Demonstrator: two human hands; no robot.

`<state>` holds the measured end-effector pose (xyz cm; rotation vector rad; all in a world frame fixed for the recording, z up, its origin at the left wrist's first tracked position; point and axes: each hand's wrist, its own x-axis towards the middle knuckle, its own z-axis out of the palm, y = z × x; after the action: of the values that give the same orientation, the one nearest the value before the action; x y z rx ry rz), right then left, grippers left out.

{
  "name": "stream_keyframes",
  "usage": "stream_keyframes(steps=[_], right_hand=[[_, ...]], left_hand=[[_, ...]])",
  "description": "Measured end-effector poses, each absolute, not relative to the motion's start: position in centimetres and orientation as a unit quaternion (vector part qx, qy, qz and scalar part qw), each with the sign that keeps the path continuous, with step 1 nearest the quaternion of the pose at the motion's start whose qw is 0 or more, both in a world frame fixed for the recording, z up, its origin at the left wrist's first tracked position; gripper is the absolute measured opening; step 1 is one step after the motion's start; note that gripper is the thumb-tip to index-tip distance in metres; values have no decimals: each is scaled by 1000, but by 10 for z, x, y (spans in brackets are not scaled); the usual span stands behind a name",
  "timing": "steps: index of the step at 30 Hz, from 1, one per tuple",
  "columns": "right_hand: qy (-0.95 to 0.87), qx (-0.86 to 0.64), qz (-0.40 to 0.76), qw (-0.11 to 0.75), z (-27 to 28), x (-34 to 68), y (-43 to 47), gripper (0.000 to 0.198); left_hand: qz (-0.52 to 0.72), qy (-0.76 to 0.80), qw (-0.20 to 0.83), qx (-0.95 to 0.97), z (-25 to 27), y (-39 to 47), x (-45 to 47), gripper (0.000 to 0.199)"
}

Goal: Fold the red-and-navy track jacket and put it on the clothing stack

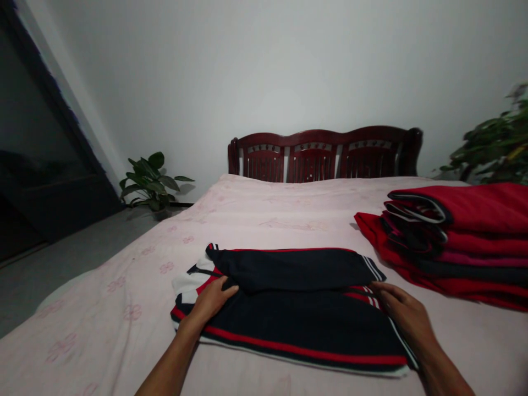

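A navy jacket (289,313) with red and white trim lies partly folded on the bed, one sleeve (289,269) laid lengthwise along its far side. Its white-and-red collar end points left. My left hand (212,301) is at that end, thumb and fingers closed on the dark cloth near the collar. At the other end, my right hand (404,316) pinches the striped edge beside the sleeve cuff. The tips of the right fingers are partly hidden by the cloth.
A stack of folded red and dark clothes (482,242) stands on the bed at right. The pink flowered bedsheet (256,214) spreads underneath. Behind are a dark wooden bench back (313,157) and a white wall. Potted plants (152,181) stand at both sides.
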<state>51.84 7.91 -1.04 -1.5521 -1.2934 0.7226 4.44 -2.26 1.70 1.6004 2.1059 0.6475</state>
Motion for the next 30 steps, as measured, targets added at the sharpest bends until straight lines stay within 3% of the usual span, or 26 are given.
stream_keyframes(steps=[5, 7, 13, 16, 19, 24, 30], right_hand=[[-536, -647, 279, 466, -6, 518, 78, 39], [-534, -649, 277, 466, -3, 517, 78, 38], [-521, -643, 309, 468, 2, 513, 76, 40], [-515, -639, 312, 479, 3, 511, 74, 39], [-513, -643, 307, 479, 5, 510, 72, 37], [-491, -647, 304, 497, 7, 511, 71, 37], [-453, -639, 306, 540, 2, 514, 73, 39]], left_hand=[[294, 632, 339, 632, 32, -47, 39, 33], [308, 592, 347, 659, 43, -62, 37, 28], [310, 574, 254, 714, 68, -68, 43, 19], [295, 671, 158, 662, 55, -47, 45, 19], [194, 752, 66, 626, 35, -33, 46, 17], [181, 728, -122, 650, 28, -32, 68, 31], [176, 650, -91, 734, 33, -9, 109, 32]])
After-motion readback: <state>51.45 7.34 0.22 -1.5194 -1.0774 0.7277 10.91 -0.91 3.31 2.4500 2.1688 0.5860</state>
